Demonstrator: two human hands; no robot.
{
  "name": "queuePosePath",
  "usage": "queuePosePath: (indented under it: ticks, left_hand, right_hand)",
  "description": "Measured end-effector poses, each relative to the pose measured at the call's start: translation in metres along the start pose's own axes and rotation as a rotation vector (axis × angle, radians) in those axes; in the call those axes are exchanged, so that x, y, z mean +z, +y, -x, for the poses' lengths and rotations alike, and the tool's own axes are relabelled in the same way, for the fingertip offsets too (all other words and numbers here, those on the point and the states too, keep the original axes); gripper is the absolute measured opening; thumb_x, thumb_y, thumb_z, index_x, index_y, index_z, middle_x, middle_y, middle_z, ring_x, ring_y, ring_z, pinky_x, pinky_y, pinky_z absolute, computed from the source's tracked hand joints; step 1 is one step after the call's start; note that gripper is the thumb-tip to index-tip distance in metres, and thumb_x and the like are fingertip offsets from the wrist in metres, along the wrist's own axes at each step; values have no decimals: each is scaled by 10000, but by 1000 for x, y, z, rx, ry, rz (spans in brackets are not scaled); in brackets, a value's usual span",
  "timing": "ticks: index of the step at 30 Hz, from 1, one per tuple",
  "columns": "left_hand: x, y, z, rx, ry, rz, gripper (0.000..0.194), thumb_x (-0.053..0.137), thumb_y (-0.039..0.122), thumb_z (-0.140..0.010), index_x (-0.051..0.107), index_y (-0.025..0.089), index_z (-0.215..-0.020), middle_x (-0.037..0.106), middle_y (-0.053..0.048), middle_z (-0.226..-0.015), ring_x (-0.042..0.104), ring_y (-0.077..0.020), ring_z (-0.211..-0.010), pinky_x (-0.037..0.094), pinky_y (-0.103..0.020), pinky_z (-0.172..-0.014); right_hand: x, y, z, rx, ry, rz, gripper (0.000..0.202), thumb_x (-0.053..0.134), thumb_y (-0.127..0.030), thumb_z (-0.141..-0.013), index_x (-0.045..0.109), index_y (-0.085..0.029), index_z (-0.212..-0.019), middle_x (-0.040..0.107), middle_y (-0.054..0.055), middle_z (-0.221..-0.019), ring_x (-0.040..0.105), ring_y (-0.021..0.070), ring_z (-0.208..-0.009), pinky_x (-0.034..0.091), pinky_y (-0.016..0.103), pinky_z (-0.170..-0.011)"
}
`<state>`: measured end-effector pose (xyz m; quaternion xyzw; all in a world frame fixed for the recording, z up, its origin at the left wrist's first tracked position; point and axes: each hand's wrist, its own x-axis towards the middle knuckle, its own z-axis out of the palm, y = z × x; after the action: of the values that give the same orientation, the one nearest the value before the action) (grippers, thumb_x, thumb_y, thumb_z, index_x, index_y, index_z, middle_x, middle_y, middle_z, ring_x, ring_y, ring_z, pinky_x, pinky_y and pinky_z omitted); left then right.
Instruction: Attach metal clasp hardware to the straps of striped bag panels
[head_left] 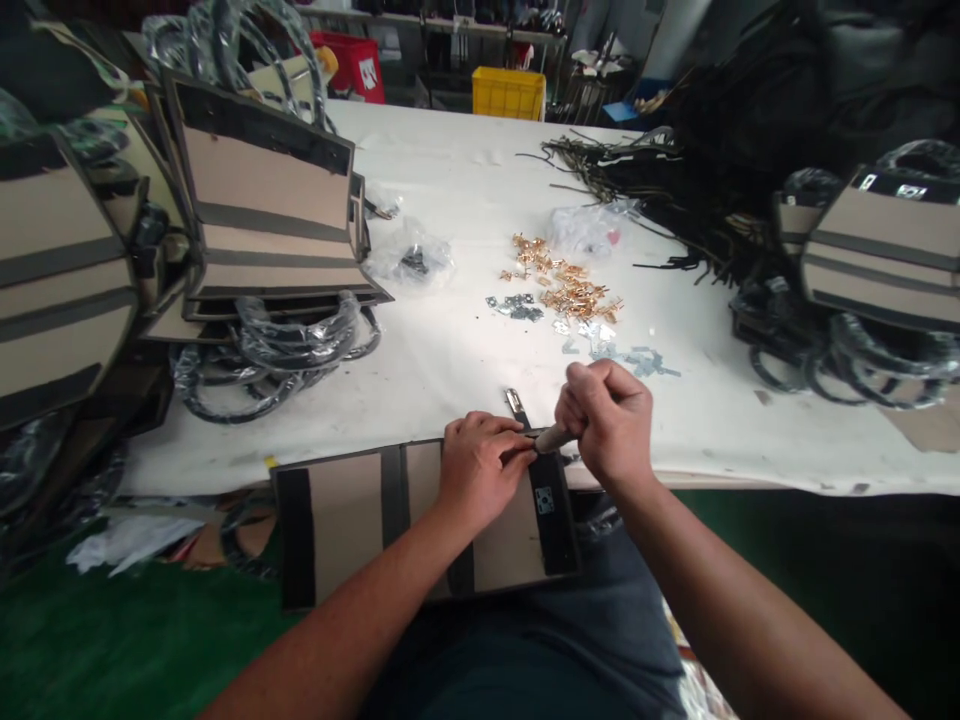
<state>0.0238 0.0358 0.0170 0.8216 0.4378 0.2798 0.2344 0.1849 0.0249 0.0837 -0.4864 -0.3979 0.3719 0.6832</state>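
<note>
A flat beige and black bag panel (349, 510) lies across my lap and the table's front edge. On its right-hand black strip sits a small silver metal plate (544, 500). My left hand (487, 465) rests on the panel's upper edge, its thumb and forefinger pressed together at the black strip; whatever is between them is too small to make out. My right hand (607, 415) is closed in a fist around a short greyish tool (553, 438), whose tip meets the strip beside my left fingertips. A dark strap with a metal end (514, 402) sticks out just beyond the panel.
Gold metal pieces (577, 292), silver plates (517, 307) and plastic bags (412, 258) lie on the white table (442, 350). Bag panels with wrapped handles stand at left (266, 170) and right (885, 235). Black straps (675, 190) are heaped at back right.
</note>
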Motion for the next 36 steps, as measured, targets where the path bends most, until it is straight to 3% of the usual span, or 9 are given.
queuePosePath:
  ticks: [4,7,11,18,24,31,36]
  left_hand:
    - [-2,-2,-2,-59,-17,-50,243,822,305,-867,768,301,-1104,791,-16,-1080,663,-271,-1084,454,-458,-953]
    - [-10,-4,-5,-59,-73,-108,264,804,336,-860,764,280,-1115,787,-35,-1044,672,-290,-1064,488,-433,-910]
    - [-29,-6,-10,-67,-207,-141,236,761,404,-884,787,303,-1096,799,-24,-1036,707,-277,-1024,511,-379,-854]
    - [-44,-5,-32,-295,-476,-123,242,734,532,-819,819,368,-975,826,42,-964,757,-228,-927,465,-293,-681]
    - [-37,-9,-45,-322,-517,-112,181,746,513,-764,823,387,-870,809,67,-849,748,-194,-826,454,-273,-647]
    - [-30,-14,-53,-292,-514,-136,268,748,549,-742,805,296,-806,809,-24,-859,748,-247,-817,457,-303,-645]
    - [-26,-18,-51,-271,-497,-117,278,760,563,-751,803,322,-881,811,-7,-906,748,-248,-858,469,-311,-666]
  right_hand:
    - [19,-7,9,-62,-187,323,405,756,-467,-910,594,-202,-650,563,-34,-550,490,108,-507,412,246,-504]
    - [25,-7,12,-102,-272,391,401,732,-488,-920,606,-200,-671,590,-24,-591,511,118,-553,420,251,-539]
    - [16,-3,16,-53,-251,330,414,706,-526,-946,587,-211,-705,589,-27,-580,512,125,-525,417,260,-528]
    - [2,8,20,43,-194,159,456,692,-545,-963,500,-228,-697,562,-42,-538,499,123,-475,408,261,-505]
    - [16,1,24,-76,-183,152,501,707,-563,-940,460,-241,-646,482,-51,-513,432,122,-465,374,273,-487]
    - [23,-1,21,-169,-455,373,435,718,-438,-956,549,-209,-626,532,-19,-589,457,126,-552,360,287,-548]
    - [29,-16,19,-169,-451,350,435,714,-451,-958,536,-224,-634,529,-16,-579,447,137,-546,361,299,-544]
